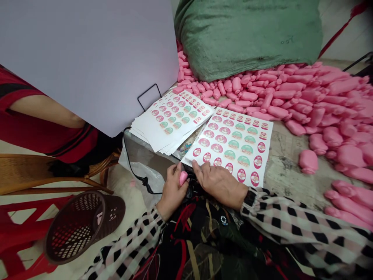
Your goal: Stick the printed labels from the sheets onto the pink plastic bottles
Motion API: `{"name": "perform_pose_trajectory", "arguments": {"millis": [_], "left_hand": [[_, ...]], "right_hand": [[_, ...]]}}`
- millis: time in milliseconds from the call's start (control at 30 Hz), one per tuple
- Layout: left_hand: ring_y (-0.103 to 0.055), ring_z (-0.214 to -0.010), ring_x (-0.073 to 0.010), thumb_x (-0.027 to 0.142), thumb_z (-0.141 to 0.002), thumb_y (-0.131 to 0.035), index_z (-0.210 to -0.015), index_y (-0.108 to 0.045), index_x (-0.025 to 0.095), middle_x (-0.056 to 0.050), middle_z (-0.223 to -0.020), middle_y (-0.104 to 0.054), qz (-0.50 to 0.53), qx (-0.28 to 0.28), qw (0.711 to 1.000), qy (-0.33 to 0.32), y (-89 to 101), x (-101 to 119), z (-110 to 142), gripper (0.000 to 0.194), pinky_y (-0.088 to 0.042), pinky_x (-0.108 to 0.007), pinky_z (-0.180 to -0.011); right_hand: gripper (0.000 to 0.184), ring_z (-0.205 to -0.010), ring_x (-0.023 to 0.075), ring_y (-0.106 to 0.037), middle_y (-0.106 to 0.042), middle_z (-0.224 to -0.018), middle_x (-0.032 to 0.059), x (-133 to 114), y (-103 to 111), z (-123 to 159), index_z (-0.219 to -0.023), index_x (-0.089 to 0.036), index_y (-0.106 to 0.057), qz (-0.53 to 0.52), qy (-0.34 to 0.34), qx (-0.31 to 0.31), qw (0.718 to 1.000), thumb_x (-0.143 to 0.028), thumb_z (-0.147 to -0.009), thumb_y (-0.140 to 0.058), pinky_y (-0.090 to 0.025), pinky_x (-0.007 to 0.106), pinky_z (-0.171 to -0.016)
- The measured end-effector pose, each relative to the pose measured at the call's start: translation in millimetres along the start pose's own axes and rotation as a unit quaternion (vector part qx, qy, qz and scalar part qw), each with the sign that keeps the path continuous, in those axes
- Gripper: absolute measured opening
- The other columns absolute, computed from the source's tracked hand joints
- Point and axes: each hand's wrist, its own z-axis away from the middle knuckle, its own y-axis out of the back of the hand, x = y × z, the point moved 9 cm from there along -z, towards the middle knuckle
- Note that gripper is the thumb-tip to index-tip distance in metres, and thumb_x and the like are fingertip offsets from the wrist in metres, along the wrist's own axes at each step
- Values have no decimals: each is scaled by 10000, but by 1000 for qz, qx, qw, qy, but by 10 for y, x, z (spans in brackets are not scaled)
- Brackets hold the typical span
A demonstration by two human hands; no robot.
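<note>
My left hand (171,190) is closed around a small pink plastic bottle (183,178). Only one rounded end of it shows between the thumb and fingers. Beside it, my right hand (220,182) has its bent fingers on the near edge of a white sticker sheet (266,136); the thumb is mostly hidden. Rows of pink oval, pink round and green labels cover this sheet, which lies on top of others. A second stack of sticker sheets (151,136) is fanned out to the left, close to both hands.
Many pink bottles (291,93) are heaped across the table (282,155), below a green sack (250,39). A grey panel (87,50) rises at left, partly hiding another person's arm (46,109). A brown basket (113,210) and red stool (17,233) stand lower left.
</note>
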Motion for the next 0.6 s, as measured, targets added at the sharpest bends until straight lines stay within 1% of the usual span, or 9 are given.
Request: {"name": "perform_pose_trajectory", "arguments": {"millis": [67,133,167,233,300,367,467,533,600], "left_hand": [[-524,-1079,-259,191,-796,-477,-1358,-336,191,-132,-1244,-368,-89,-53,995,5,-35,82,-45,580,-468,-403,-886],[-587,-928,-247,208,-819,-450,-1326,-368,198,-133,-1194,-393,-161,-93,982,8,-58,151,-70,514,-496,-388,-771],[-599,-871,-243,226,-835,-433,-1303,-389,197,-130,-1162,-408,-183,-102,978,7,-59,183,-75,471,-496,-389,-738],[-605,-822,-243,256,-860,-400,-1262,-421,182,-130,-1121,-431,-207,-108,972,0,-56,239,-70,409,-491,-393,-713],[-607,-839,-247,250,-862,-394,-1267,-407,165,-141,-1147,-435,-222,-114,968,-16,-72,281,-37,415,-488,-388,-721],[-602,-895,-250,228,-853,-400,-1328,-336,158,-159,-1235,-410,-226,-119,966,-35,-95,316,9,485,-487,-377,-747],[-588,-967,-252,207,-847,-401,-1402,-223,174,-166,-1340,-357,-205,-130,969,-52,-127,337,70,584,-484,-378,-792],[-578,-1002,-259,205,-837,-417,-1413,-212,173,-166,-1349,-359,-192,-144,969,-54,-142,316,98,613,-483,-383,-809],[-550,-1062,-275,205,-826,-436,-1410,-240,171,-163,-1352,-364,-176,-155,970,-58,-128,281,120,617,-481,-391,-830]], "right_hand": [[463,-681,175,-596,-600,-862,139,14,14,3,-1357,-32,-304,9,4,-8,1000,-22,-901,-225,-444,269,-514],[451,-696,175,-592,-595,-872,137,18,32,1,-1350,-31,-311,12,7,-10,1000,-33,-908,-221,-443,272,-528],[440,-706,178,-594,-594,-871,137,14,40,-4,-1338,-27,-327,11,9,-10,1000,-38,-912,-219,-444,274,-537],[421,-724,184,-600,-596,-877,144,2,45,-21,-1312,-18,-361,10,11,-7,1000,-46,-919,-213,-448,278,-551],[410,-736,189,-608,-602,-891,158,-18,31,-43,-1291,-9,-387,16,12,0,1000,-48,-921,-216,-453,281,-558],[405,-749,197,-615,-608,-905,169,-47,-1,-63,-1280,1,-401,25,12,13,1000,-42,-915,-231,-456,282,-555],[396,-747,199,-621,-618,-929,186,-126,-91,-81,-1260,14,-420,32,21,27,999,-37,-908,-246,-456,277,-541],[397,-739,197,-623,-614,-987,216,-178,-143,-88,-1263,23,-413,37,27,30,998,-39,-908,-244,-457,277,-540],[395,-740,199,-625,-594,-1057,239,-176,-160,-88,-1259,13,-419,34,22,22,999,-39,-902,-259,-459,282,-544]]}}
